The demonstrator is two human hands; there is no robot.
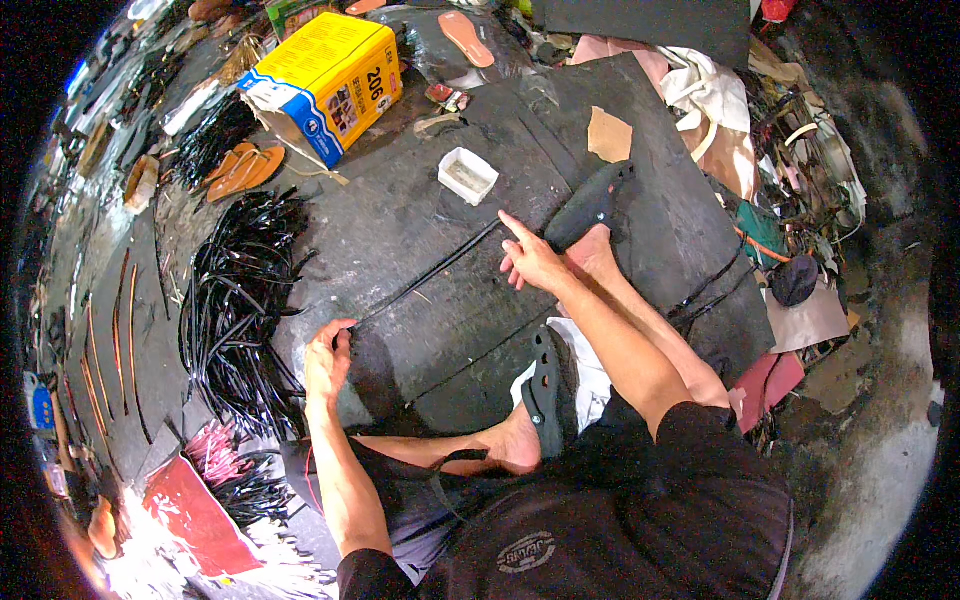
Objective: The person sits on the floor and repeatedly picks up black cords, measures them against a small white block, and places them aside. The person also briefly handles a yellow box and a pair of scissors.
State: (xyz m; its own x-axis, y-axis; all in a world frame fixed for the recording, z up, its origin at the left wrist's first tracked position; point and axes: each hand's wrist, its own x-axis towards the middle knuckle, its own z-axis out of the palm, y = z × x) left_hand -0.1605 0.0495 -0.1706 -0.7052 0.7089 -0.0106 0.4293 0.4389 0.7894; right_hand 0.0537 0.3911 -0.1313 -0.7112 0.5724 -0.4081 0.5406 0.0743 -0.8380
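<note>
A thin black strip [430, 272] lies stretched slantwise over the dark mat [430, 350]. Its near end is pinched between the thumb and fingers of my left hand [328, 362]. At the far end, my right hand [535, 262] has its index finger stretched out, the tip at or against the strip, while the other fingers are loosely bent and the palm holds nothing visible. Just beyond that fingertip sits a small white open tray [467, 177]. A big heap of glossy black strips [235, 310] lies left of my left hand.
A yellow-and-blue container [335, 80] lies on its side at the back left, near orange sandals [248, 172]. A brown scrap [609, 135] is at the far right of the mat. My feet in black clogs [592, 205] flank the work. Scraps and cloth [710, 85] line the right.
</note>
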